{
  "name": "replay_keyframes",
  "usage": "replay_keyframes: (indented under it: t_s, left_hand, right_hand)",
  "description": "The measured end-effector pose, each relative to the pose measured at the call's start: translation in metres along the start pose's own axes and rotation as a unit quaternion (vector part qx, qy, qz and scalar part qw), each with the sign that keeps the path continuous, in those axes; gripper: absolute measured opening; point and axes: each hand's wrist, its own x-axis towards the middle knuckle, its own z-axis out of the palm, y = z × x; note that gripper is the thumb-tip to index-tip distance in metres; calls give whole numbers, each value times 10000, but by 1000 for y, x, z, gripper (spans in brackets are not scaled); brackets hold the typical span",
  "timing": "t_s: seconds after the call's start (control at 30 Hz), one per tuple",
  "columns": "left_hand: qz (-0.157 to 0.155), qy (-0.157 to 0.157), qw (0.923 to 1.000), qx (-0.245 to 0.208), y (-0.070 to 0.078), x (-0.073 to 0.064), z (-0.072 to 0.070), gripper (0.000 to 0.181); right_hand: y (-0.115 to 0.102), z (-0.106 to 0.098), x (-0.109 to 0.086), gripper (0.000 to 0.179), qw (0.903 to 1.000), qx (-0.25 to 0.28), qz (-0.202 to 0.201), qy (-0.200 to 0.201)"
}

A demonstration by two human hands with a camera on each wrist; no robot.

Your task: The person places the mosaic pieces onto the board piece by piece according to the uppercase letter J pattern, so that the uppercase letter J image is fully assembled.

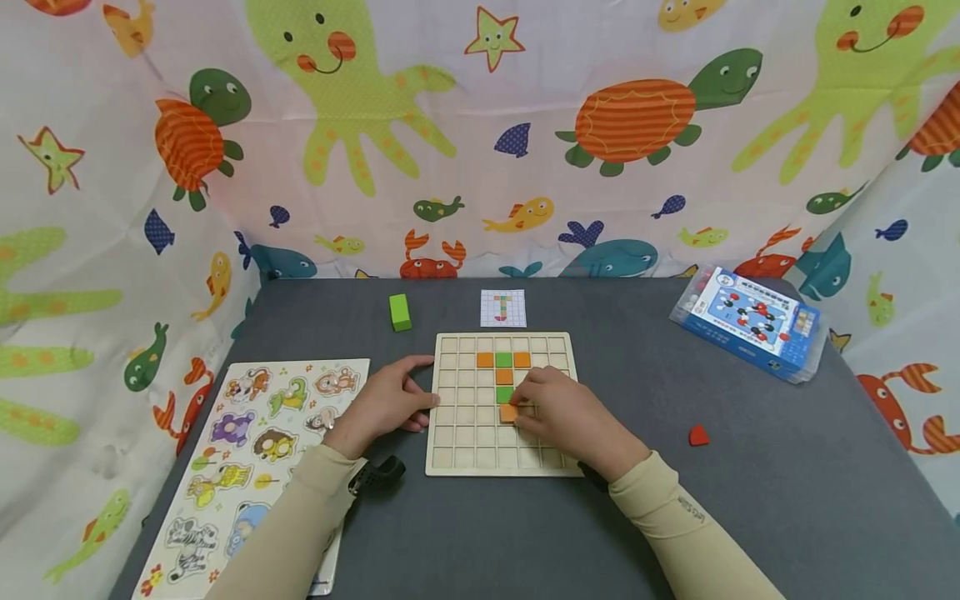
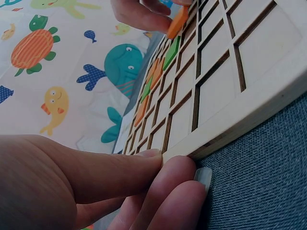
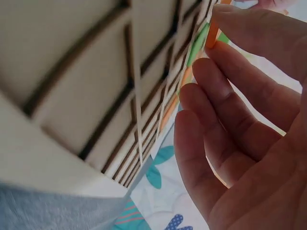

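A pale wooden grid board point(image 1: 465, 435) lies on the table, with orange and green square tiles point(image 1: 503, 360) set in a T-like pattern. At the board's left edge, my left hand point(image 1: 386, 400) holds the rim between thumb point(image 2: 120, 170) and curled fingers. My right hand point(image 1: 577, 417) pinches an orange square tile point(image 1: 508, 413) between thumb and index finger. That tile is tilted, at the lower end of the column, just below a green tile point(image 1: 504, 395). The other right fingers point(image 3: 216, 86) are loosely bent over the board.
Behind the board lies a small pattern card point(image 1: 503, 308), with a green block point(image 1: 400, 312) to its left. An animal puzzle board point(image 1: 300, 368) lies under the left forearm. To the right are a red piece point(image 1: 698, 435) and a blue-labelled box point(image 1: 753, 321). A printed curtain point(image 1: 465, 167) surrounds the table.
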Motion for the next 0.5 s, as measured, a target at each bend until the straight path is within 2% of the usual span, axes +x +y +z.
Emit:
replay_keyframes:
  t_s: [0.5]
  left_hand:
    - [-43, -4, 10000, 6, 1, -1, -2, 74]
  right_hand:
    - [-5, 5, 3, 10, 9999, -140, 28, 87]
